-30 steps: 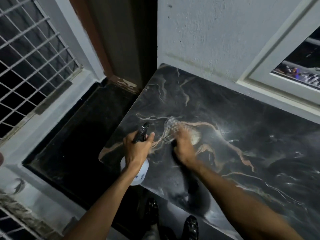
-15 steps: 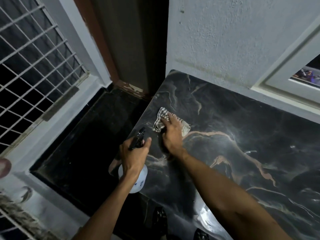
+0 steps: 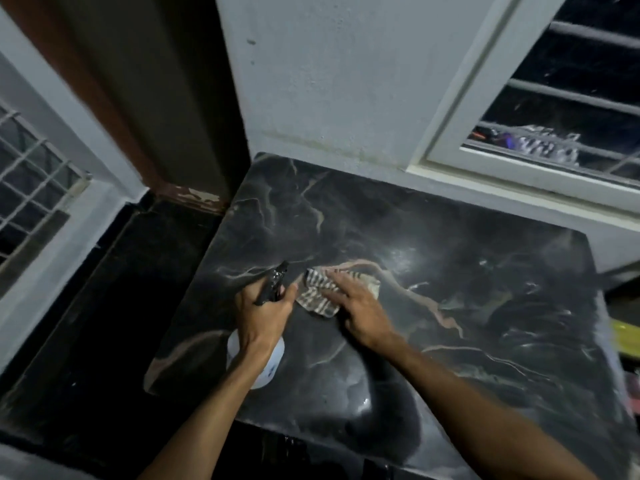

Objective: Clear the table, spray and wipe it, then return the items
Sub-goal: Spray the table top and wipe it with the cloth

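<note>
ok so it's pretty dark, but here's the layout: a black marble-look surface (image 3: pixel 450 271) with tan and white veins sits in the corner against a white plastered wall (image 3: pixel 329 81), and it looks a bit wet and shiny in places

the left hand (image 3: pixel 265 313) is wrapped around the neck of a white round-bodied spray bottle with a black trigger head (image 3: pixel 275 362). Fingers are curled right round it, thumb up by the trigger, and the nozzle points away from the person across the surface. The bottle sits over the near-left part of the surface, and I can't tell if its base is touching down or held just above

the right hand (image 3: pixel 360 306) lies flat on a crumpled beige and white striped cloth (image 3: pixel 317 296), fingers straight and spread, palm down, pressing it onto the surface. The cloth is about mid-surface towards the left, just beside the nozzle, and one corner pokes out past the fingertips

around it: a white-framed barred window (image 3: pixel 571 98) in the wall on the right, a white metal grille (image 3: pixel 27 181) far left, a brown door frame (image 3: pixel 104 81) in between, and something yellow (image 3: pixel 627 336) at the right edge, too cut off to identify
</note>
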Available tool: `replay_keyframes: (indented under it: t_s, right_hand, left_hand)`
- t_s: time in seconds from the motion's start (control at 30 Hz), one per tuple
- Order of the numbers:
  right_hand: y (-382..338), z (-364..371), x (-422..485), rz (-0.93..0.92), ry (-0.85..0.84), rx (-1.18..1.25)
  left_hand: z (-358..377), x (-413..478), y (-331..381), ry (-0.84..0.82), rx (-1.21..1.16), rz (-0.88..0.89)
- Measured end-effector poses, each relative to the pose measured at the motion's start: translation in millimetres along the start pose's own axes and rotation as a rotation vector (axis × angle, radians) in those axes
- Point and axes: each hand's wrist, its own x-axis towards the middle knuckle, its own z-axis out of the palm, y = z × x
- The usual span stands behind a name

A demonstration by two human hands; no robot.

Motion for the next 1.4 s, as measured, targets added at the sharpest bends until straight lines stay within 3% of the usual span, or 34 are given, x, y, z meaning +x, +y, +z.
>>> replay_keyframes:
  t_s: [0.1, 0.13, 0.23, 0.27, 0.4, 0.57, 0.73, 0.87, 1.0, 1.13, 1.27, 1.4]
  right_hand:
    - [55.3, -39.3, -21.7, 0.476, 0.282, 0.11]
    - [65.9, -47.6, -32.2, 0.551, 0.318, 0.107]
    - [90.0, -52.3, -83.4, 0.343, 0.162, -0.029]
    - [103.9, -58.6, -102.8, 0.339, 0.184, -0.025]
    - [161.7, -95.4, -155.0, 0.691, 0.476, 0.147]
    - [205.5, -135.9, -165.0, 0.795, 0.541, 0.189]
    - [206.7, -132.7, -161.8, 0.555, 0.348, 0.064]
    - [206.5, -132.4, -143.7, 0.675, 0.421, 0.151]
    - [194.4, -115.9, -123.0, 0.305, 0.252, 0.107]
    - [213.4, -132.1, -81.0, 0.649, 0.413, 0.17]
    - [160.8, -95.7, -44.6, 0.334, 0.288, 0.154]
    - [129.2, -85.0, 13.0, 0.508, 0.343, 0.221]
  left_hand:
    - [36.7, -16.5, 23.6, -0.072, -0.014, 0.028]
    - [49.4, -23.2, 31.6, -0.092, -0.008, 0.022]
    - [90.4, -48.1, 57.0, -0.141, 0.015, 0.064]
    - [104.3, -57.0, 65.6, -0.165, 0.022, 0.078]
    - [151.8, -87.6, 92.8, -0.226, 0.037, 0.08]
    - [195.2, -112.3, 127.4, -0.282, 0.064, 0.08]
    - [218.9, -116.6, 147.2, -0.262, 0.059, -0.016]
    - [221.2, -105.0, 154.5, -0.209, 0.033, -0.056]
    - [209.2, -85.5, 148.8, -0.154, 0.058, -0.014]
    - [192.0, -60.3, 134.8, -0.086, 0.024, 0.028]
    - [169.0, -34.3, 115.8, -0.105, 0.021, -0.021]
    - [138.9, 7.4, 98.6, -0.099, 0.025, -0.062]
